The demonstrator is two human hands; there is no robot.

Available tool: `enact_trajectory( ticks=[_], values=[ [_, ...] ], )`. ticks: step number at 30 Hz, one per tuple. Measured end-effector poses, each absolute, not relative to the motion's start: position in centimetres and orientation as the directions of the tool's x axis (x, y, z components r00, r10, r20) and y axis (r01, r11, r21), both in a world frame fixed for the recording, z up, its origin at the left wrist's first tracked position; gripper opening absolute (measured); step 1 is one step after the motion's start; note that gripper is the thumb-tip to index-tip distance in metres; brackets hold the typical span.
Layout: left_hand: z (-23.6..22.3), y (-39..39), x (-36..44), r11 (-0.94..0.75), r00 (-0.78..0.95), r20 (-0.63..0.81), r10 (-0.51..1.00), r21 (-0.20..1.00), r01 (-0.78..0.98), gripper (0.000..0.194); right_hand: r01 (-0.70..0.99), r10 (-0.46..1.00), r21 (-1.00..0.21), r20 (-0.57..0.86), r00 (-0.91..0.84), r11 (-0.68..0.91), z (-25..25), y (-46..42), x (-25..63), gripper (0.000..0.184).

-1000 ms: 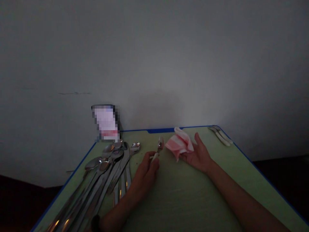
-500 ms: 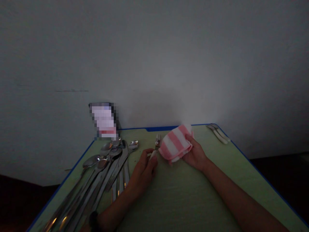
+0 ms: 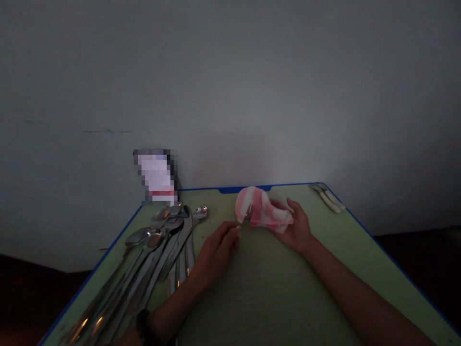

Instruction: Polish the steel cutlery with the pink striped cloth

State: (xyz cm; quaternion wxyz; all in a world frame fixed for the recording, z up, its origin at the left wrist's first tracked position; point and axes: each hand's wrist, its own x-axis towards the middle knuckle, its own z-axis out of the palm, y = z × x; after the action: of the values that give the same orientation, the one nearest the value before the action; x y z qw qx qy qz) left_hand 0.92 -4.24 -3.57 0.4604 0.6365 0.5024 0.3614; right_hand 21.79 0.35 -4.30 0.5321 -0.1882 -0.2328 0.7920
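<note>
My left hand (image 3: 220,247) is closed round the handle of a fork (image 3: 248,214), whose metal tines point up and to the right. Just behind the tines, a pink and white striped cloth (image 3: 257,204) bulges upward and flops over to the right. The cloth lies in my right hand (image 3: 293,228), which supports it from the right and below with the thumb raised and the fingers partly hidden. Whether the tines touch the cloth, I cannot tell.
Several metal spoons and other cutlery (image 3: 154,259) lie in a pile on the left of the green table (image 3: 288,298). A blurred-out phone (image 3: 156,178) leans against the wall behind them. Pale-handled forks (image 3: 327,198) rest at the far right corner.
The fork has tilted to the right and now lies in front of the cloth. The cloth has shifted left and folded over, and my right thumb has lifted off it.
</note>
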Motion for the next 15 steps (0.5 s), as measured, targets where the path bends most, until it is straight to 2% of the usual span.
enact_trajectory(
  ticks=[2, 4, 7, 10, 15],
  values=[
    [-3.8, -4.2, 0.9, -0.052, 0.235, -0.01, 0.972, 0.966, 0.254, 0.026, -0.74, 0.912, -0.564, -0.062, -0.406, -0.367, -4.2, 0.4, 22.1, 0.045],
    [-4.0, -4.2, 0.9, -0.03, 0.236, -0.02, 0.972, 0.978, 0.207, 0.025, -0.728, 0.9, -0.55, -0.111, -0.422, -0.41, -4.2, 0.5, 22.2, 0.048],
    [-4.4, -4.3, 0.8, -0.025, 0.234, -0.021, 0.972, 0.981, 0.191, 0.025, -0.701, 0.892, -0.559, -0.19, -0.411, -0.442, -4.6, 0.8, 21.9, 0.037],
    [-4.4, -4.3, 0.8, -0.048, 0.237, -0.004, 0.971, 0.976, 0.214, 0.025, -0.671, 0.897, -0.603, -0.209, -0.389, -0.431, -4.9, 1.0, 21.4, 0.027],
    [-4.2, -4.3, 0.8, -0.06, 0.229, 0.002, 0.973, 0.967, 0.247, 0.025, -0.616, 0.913, -0.69, -0.174, -0.368, -0.38, -5.2, 1.2, 20.8, 0.026]
  ],
)
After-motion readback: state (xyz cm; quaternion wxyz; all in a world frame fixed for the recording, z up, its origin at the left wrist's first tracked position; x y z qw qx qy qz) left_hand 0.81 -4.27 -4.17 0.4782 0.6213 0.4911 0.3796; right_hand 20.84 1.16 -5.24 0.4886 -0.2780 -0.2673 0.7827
